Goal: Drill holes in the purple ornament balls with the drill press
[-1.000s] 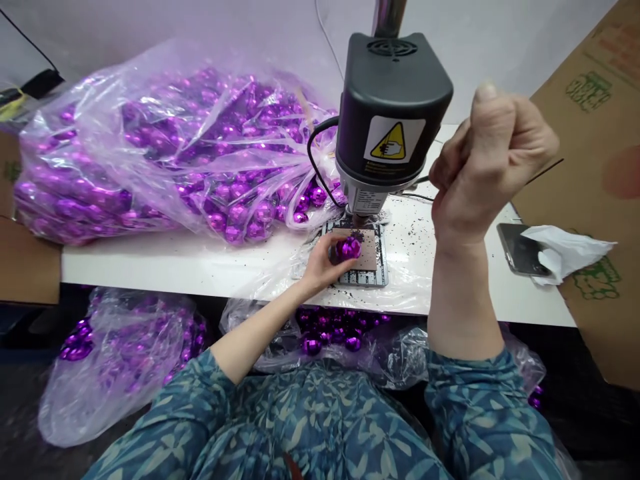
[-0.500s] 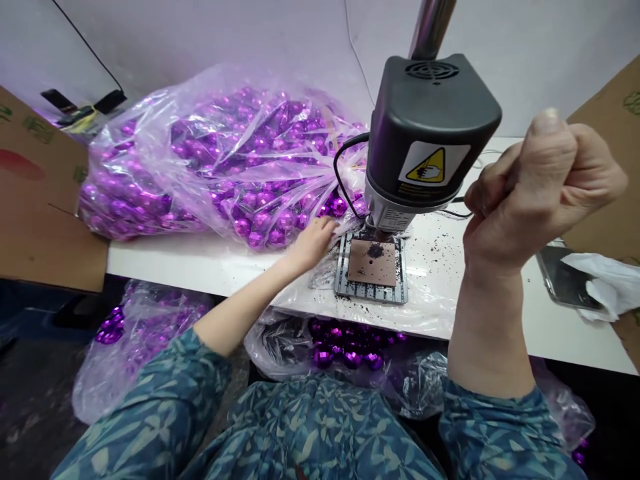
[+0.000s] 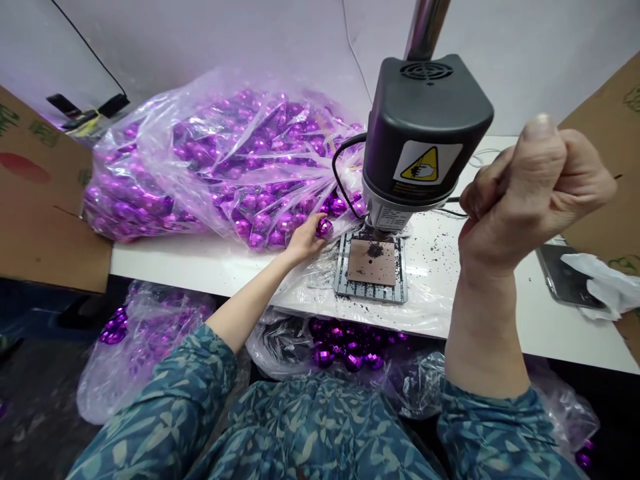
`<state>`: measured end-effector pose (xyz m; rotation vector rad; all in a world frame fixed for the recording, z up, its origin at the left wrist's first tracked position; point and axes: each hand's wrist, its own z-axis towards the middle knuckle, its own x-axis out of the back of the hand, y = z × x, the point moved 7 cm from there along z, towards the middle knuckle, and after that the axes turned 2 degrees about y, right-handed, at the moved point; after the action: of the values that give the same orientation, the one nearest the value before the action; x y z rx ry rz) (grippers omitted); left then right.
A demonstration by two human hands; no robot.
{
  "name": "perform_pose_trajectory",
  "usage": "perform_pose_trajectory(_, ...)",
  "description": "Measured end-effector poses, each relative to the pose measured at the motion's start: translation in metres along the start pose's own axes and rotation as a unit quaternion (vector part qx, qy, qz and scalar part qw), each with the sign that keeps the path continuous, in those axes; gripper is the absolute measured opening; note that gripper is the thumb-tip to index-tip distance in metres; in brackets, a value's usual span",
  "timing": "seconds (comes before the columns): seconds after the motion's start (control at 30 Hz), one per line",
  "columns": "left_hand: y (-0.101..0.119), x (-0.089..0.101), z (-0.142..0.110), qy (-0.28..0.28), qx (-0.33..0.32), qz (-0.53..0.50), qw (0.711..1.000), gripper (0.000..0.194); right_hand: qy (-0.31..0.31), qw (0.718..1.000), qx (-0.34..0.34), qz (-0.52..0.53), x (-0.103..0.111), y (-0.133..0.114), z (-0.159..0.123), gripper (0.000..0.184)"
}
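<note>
My left hand (image 3: 306,237) reaches to the mouth of a big clear bag of purple faceted balls (image 3: 220,167) and closes on one purple ball (image 3: 324,228). My right hand (image 3: 530,190) is a raised fist around the thin lever (image 3: 453,199) of a small grey bench drill (image 3: 425,137). Below the drill head lies a square metal plate (image 3: 373,267) with a brown pad and dark shavings; nothing sits on it.
The white table (image 3: 200,263) carries scattered dark chips, a phone (image 3: 565,280) and a white tissue (image 3: 605,283) at the right. Cardboard boxes (image 3: 40,200) flank both sides. More bags of purple balls (image 3: 345,347) hang under the table edge and at the lower left.
My left hand took the ball off the drill plate, moved left to the bag and now grips a ball there. The right fist stayed on the lever. The camera shifted left.
</note>
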<state>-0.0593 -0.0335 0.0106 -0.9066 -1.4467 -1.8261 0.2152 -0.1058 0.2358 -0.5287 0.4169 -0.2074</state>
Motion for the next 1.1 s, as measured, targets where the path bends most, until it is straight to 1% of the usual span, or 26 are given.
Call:
perform_pose_trajectory(0.03,-0.001,0.000,-0.001,0.006,-0.006,-0.025,1.000,0.065,0.000,1.000,0.002,0.004,0.000,0.000,0.000,0.053)
perform_pose_trajectory(0.07,-0.002,-0.001,-0.002,0.008,-0.010,-0.046,0.999,0.060,0.002,1.000,0.001,0.007,0.000,0.000,0.000,0.053)
perform_pose_trajectory(0.17,-0.004,-0.005,-0.002,0.002,-0.004,-0.111,0.994,0.036,0.013,1.000,-0.012,0.006,0.002,0.000,-0.001,0.052)
perform_pose_trajectory(0.2,-0.005,-0.006,-0.001,0.003,0.002,-0.131,0.991,0.033,0.015,1.000,-0.016,0.005,0.002,0.000,-0.002,0.052)
perform_pose_trajectory(0.23,-0.007,-0.007,0.000,0.008,0.009,-0.149,0.989,0.034,0.016,1.000,-0.019,0.004,0.002,-0.001,-0.002,0.052)
perform_pose_trajectory(0.3,-0.010,-0.008,0.001,0.023,0.019,-0.169,0.985,0.047,0.015,1.000,-0.021,0.004,0.002,-0.002,-0.002,0.051)
perform_pose_trajectory(0.37,-0.011,-0.008,0.002,0.034,0.024,-0.165,0.985,0.057,0.012,1.000,-0.022,0.001,0.002,-0.002,-0.003,0.051)
perform_pose_trajectory(0.43,-0.008,-0.008,0.003,0.033,0.012,-0.146,0.989,0.055,0.012,1.000,-0.021,-0.003,0.003,-0.002,-0.003,0.050)
perform_pose_trajectory(0.5,-0.002,-0.006,0.001,0.038,-0.016,-0.120,0.992,0.048,0.014,1.000,-0.013,-0.002,0.003,-0.001,-0.003,0.050)
perform_pose_trajectory(0.57,0.008,0.003,-0.004,0.075,-0.053,-0.088,0.992,0.042,0.014,1.000,0.001,0.004,0.003,-0.002,-0.004,0.049)
perform_pose_trajectory(0.67,0.027,0.021,-0.024,0.175,-0.108,-0.046,0.978,0.039,0.011,1.000,0.023,0.017,0.002,-0.005,-0.005,0.049)
perform_pose_trajectory(0.7,0.033,0.026,-0.033,0.202,-0.122,-0.049,0.970,0.039,0.009,0.999,0.027,0.019,0.002,-0.006,-0.006,0.049)
perform_pose_trajectory(0.73,0.039,0.028,-0.041,0.216,-0.133,-0.068,0.965,0.040,0.007,0.999,0.028,0.017,0.001,-0.007,-0.006,0.049)
perform_pose_trajectory(0.77,0.044,0.026,-0.048,0.210,-0.138,-0.106,0.962,0.041,0.005,1.000,0.028,0.012,0.001,-0.007,-0.007,0.050)
perform_pose_trajectory(0.8,0.048,0.021,-0.053,0.182,-0.138,-0.161,0.960,0.043,0.005,1.000,0.027,0.005,0.001,-0.007,-0.007,0.050)
perform_pose_trajectory(0.83,0.052,0.012,-0.057,0.137,-0.131,-0.228,0.955,0.048,0.005,1.000,0.028,-0.001,0.001,-0.007,-0.008,0.051)
perform_pose_trajectory(0.9,0.057,-0.012,-0.060,0.031,-0.091,-0.363,0.927,0.058,0.010,0.999,0.034,-0.006,0.002,-0.007,-0.008,0.052)
perform_pose_trajectory(0.93,0.058,-0.024,-0.060,-0.014,-0.060,-0.416,0.907,0.062,0.013,0.999,0.037,-0.005,0.002,-0.007,-0.008,0.052)
perform_pose_trajectory(0.97,0.057,-0.034,-0.059,-0.045,-0.026,-0.453,0.890,0.064,0.013,0.999,0.037,-0.004,0.003,-0.006,-0.008,0.053)
perform_pose_trajectory(1.03,0.053,-0.048,-0.055,-0.067,0.030,-0.488,0.869,0.064,0.008,0.999,0.031,-0.007,0.002,-0.005,-0.008,0.053)
perform_pose_trajectory(1.1,0.051,-0.051,-0.050,-0.062,0.046,-0.489,0.869,0.061,0.004,0.999,0.026,-0.020,0.002,-0.004,-0.009,0.054)
